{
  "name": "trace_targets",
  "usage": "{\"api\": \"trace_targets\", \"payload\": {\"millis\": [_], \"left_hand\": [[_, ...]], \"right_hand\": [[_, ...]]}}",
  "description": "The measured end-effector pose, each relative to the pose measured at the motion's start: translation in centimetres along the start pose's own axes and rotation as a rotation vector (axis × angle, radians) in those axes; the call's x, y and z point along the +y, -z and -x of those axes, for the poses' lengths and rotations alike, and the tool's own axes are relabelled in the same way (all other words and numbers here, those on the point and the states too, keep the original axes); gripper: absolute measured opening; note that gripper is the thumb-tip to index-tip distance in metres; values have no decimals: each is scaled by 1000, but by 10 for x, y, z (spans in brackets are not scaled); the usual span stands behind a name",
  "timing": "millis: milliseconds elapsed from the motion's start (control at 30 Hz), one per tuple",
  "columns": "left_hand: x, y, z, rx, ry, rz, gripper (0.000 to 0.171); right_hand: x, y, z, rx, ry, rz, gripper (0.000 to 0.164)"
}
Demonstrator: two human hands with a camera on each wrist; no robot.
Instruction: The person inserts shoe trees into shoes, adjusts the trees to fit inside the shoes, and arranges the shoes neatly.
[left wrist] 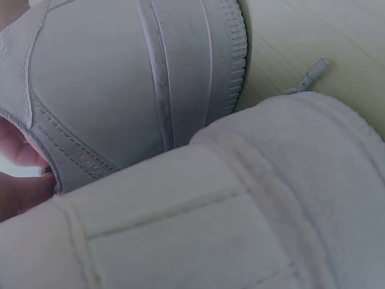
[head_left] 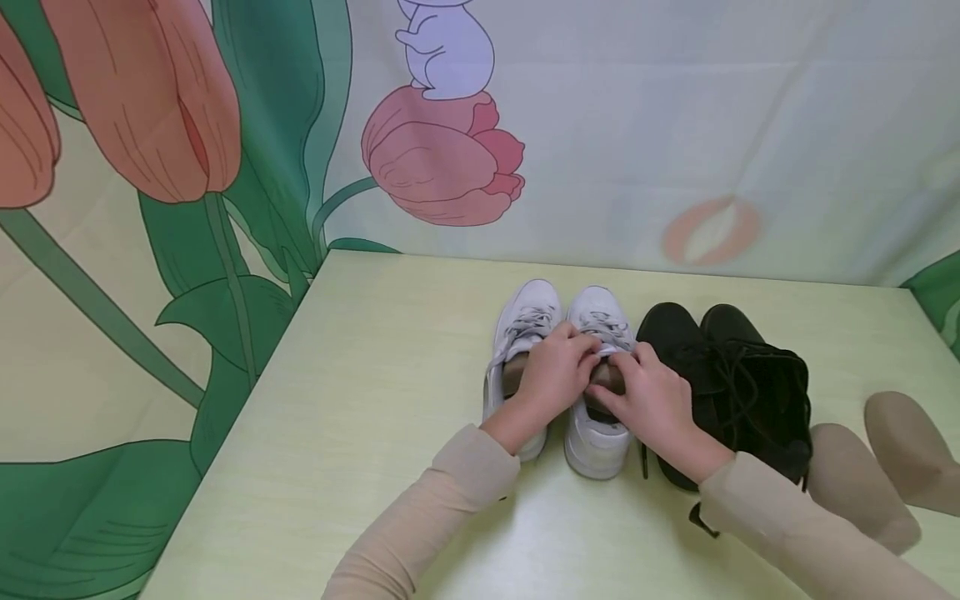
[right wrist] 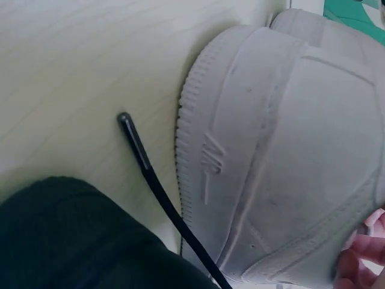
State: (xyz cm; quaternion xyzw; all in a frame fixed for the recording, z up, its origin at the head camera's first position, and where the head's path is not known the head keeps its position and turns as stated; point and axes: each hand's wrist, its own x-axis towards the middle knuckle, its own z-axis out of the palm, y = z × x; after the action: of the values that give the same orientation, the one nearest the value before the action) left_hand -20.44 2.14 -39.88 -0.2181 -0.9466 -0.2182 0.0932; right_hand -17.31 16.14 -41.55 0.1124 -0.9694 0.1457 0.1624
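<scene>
A pair of white sneakers stands side by side on the table, the left sneaker [head_left: 536, 312] and the right sneaker [head_left: 597, 454]. Inside the right one shows a brown insole [head_left: 609, 379], partly covered by fingers. My left hand [head_left: 551, 371] reaches across the left sneaker and pinches the insole near the tongue. From the other side my right hand [head_left: 656, 400] grips it too, thumb and fingers at the shoe's opening. In the right wrist view, fingertips [right wrist: 361, 259] sit right at the collar. Another brown insole [head_left: 513, 375] lies in the left sneaker.
Black lace-up shoes [head_left: 667, 329] stand close to the right of the sneakers, under my right forearm. A black lace [right wrist: 162, 195] trails beside the right sneaker. Two loose tan insoles [head_left: 855, 475] lie at the far right of the table [head_left: 360, 375]. A printed cloth [head_left: 600, 167] hangs behind.
</scene>
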Motion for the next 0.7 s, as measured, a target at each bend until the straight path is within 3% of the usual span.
{"api": "trace_targets", "payload": {"millis": [133,367,700], "left_hand": [[0,0,0,2,5,2,17],[0,0,0,12,9,18,15],[0,0,-3,16,29,15,15]], "right_hand": [[0,-3,-2,10,-14,-9,36],[-3,-3,-5,-45,-14,13,36],[-6,-3,-9,-50,114,122,36]]}}
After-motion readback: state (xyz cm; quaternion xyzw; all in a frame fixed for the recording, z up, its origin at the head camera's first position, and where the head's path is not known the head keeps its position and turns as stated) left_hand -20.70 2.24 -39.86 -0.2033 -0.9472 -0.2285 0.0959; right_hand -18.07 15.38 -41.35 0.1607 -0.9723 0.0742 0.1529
